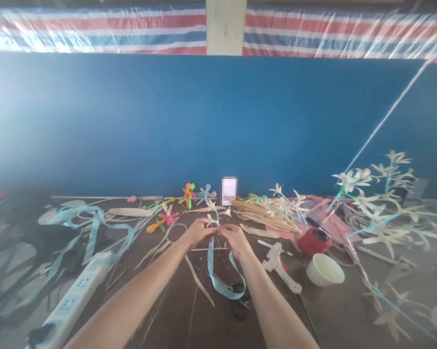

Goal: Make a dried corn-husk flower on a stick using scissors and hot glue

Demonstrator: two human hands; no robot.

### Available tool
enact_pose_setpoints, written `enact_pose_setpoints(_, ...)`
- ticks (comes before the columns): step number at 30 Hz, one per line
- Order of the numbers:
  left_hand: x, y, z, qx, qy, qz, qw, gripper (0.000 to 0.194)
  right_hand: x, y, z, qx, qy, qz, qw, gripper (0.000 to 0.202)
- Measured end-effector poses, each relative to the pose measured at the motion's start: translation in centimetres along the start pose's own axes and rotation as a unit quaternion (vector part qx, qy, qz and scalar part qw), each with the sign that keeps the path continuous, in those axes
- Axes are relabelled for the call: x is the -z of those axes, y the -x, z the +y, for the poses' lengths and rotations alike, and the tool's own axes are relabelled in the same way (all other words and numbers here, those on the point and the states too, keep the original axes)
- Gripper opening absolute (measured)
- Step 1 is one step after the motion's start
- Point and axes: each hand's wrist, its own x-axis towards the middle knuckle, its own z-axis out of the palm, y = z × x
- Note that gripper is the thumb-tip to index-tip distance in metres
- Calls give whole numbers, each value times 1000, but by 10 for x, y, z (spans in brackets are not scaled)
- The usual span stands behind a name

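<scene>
At the middle of the table, my left hand [203, 232] pinches the stem of a small spray of white flowers [211, 207]. Close beside it, my right hand [233, 237] is closed on the light blue ribbon [224, 289] at the same stem. The ribbon hangs below both hands in a loop. Black scissors [239, 291] lie on the table behind the loop, partly hidden by it. The flower heads stick up above my fingertips. Where exactly ribbon and stem meet is mostly covered by my fingers.
On the right are a white glue gun [281, 266], a white cup [325, 270], a red object [315, 241] and white flower branches [382, 225]. Dried husks [265, 216] lie behind. A power strip [78, 295] and loose blue ribbon [95, 228] are at left. A blue panel [218, 121] stands behind the table.
</scene>
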Motion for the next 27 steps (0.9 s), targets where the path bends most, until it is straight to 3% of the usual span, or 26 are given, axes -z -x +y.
enact_pose_setpoints(11,13,0,9,50,68,-32,996,25,-9,-2,-14,-26,-61,-49,997,17)
enact_pose_setpoints(17,21,-11,10,76,84,-32,993,32,-13,-13,-15,-25,-70,-41,996,19)
enact_pose_setpoints(27,30,-26,12,111,110,-51,986,37,-9,-33,-23,-26,-75,-89,993,20)
